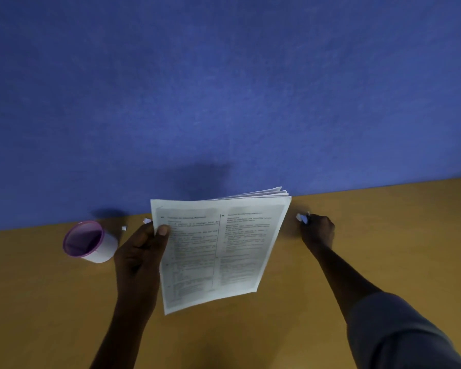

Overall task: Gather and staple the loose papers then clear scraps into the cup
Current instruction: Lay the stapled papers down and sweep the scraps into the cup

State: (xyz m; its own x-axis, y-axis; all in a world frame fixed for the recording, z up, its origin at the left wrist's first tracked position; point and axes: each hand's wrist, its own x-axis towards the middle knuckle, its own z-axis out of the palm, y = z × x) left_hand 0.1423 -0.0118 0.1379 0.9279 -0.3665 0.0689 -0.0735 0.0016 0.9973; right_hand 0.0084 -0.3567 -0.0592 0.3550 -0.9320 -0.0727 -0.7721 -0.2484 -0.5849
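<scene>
My left hand (141, 251) holds a stack of printed papers (218, 249) by its left edge, thumb on the top sheet, lifted above the table. The sheets fan apart slightly at the top right corner. My right hand (317, 230) lies far to the right on the table, its fingers curled round a small white and blue object (301, 217). I cannot tell if that object is a stapler or a scrap. A white cup (91, 242) with a purple rim and inside stands to the left. Two small white scraps (124, 228) (146, 221) lie near the wall between cup and papers.
The brown table (250, 328) ends at a blue wall (224, 102) right behind the cup and the scraps. My grey sleeve (399, 334) covers the right forearm at the lower right.
</scene>
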